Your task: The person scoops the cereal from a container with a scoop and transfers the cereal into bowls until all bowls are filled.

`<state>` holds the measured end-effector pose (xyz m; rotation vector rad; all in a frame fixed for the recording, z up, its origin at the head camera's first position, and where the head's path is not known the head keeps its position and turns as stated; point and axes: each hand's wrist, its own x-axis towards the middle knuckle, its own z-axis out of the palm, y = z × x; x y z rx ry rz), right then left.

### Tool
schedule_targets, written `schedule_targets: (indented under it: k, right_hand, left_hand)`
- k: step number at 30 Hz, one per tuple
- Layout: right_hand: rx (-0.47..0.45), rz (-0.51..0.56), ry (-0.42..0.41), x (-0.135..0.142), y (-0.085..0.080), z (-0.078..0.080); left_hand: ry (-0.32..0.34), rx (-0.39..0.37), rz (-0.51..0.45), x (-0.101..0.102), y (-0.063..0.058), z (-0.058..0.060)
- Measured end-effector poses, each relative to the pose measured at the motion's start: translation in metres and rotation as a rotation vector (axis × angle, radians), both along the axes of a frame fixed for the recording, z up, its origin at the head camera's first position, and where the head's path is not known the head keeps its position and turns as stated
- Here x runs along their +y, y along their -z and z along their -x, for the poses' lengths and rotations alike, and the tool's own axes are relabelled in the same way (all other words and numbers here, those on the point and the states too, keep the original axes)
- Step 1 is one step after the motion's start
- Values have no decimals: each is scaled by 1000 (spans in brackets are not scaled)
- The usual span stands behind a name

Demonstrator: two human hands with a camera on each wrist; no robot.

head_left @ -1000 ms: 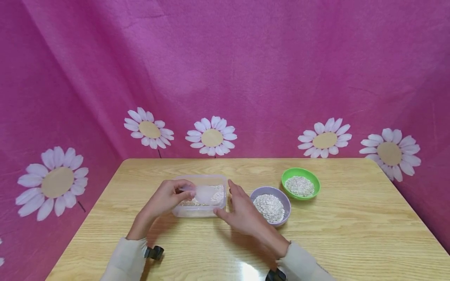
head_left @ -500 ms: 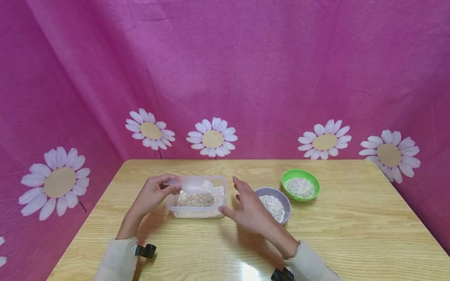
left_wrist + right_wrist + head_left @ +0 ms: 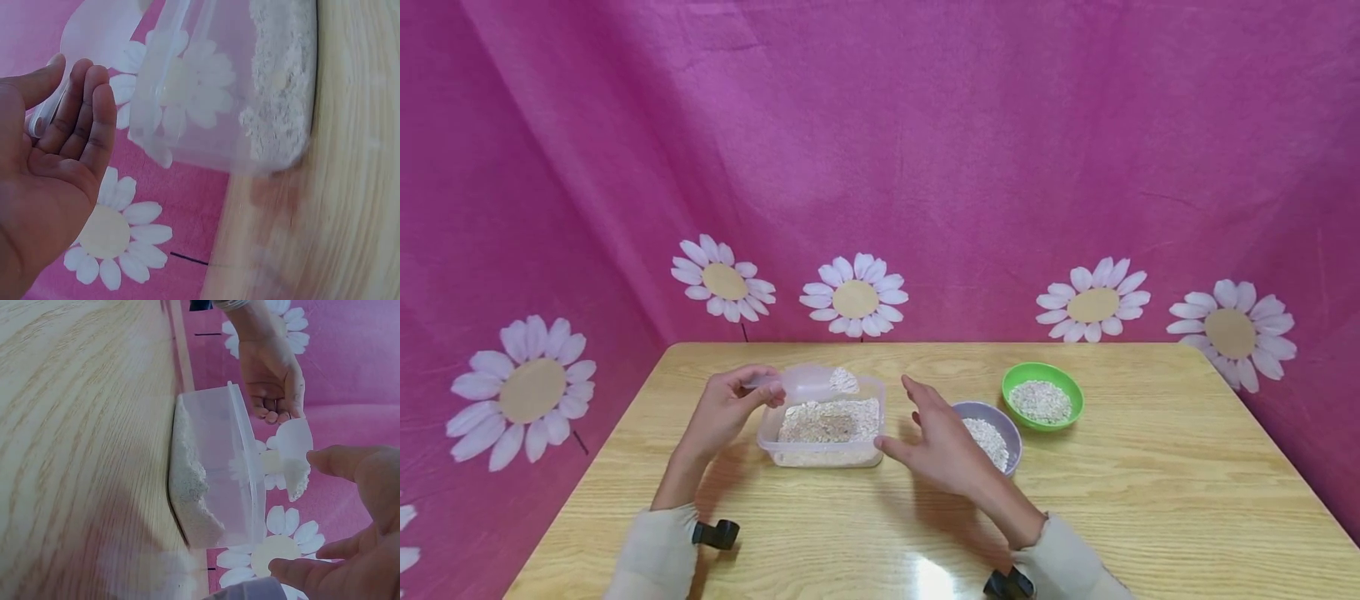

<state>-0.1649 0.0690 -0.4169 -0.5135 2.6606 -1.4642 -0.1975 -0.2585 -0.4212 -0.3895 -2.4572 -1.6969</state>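
Observation:
My left hand (image 3: 724, 412) pinches the handle of a translucent plastic scoop (image 3: 805, 382) between thumb and fingers. The scoop is above the far side of a clear rectangular food container (image 3: 823, 448), with a small heap of pale oat-like flakes (image 3: 844, 382) at its tip. More flakes, partly browner, cover the container's floor. In the right wrist view the loaded scoop (image 3: 295, 440) shows over the rim. My right hand (image 3: 946, 443) holds nothing; its fingers are spread at the container's right end, thumb close to the near corner.
Right beside my right hand stands a purple bowl (image 3: 1013, 433) of pale flakes, partly hidden by that hand. Behind it to the right is a green bowl (image 3: 1073, 392) with similar flakes. A pink flowered cloth (image 3: 970, 167) hangs behind the wooden table (image 3: 1150, 467).
My left hand has moved left and raised the scoop from inside the container, now with flakes at its tip. My right hand has shifted slightly right, away from the container's end.

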Motion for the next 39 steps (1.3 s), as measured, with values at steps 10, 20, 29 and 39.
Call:
schedule_targets:
  k: [10, 20, 29, 39]
  right_hand:
    - [-33, 65, -11, 13, -3, 10]
    - [-3, -16, 32, 47, -9, 16]
    - [46, -11, 106, 87, -7, 21]
    - [72, -123, 195, 129, -5, 24]
  left_hand:
    - [54, 14, -56, 43, -5, 11]
    - [79, -2, -92, 93, -12, 22]
    - [122, 24, -84, 135, -11, 32]
    - [176, 23, -109, 180, -6, 46]
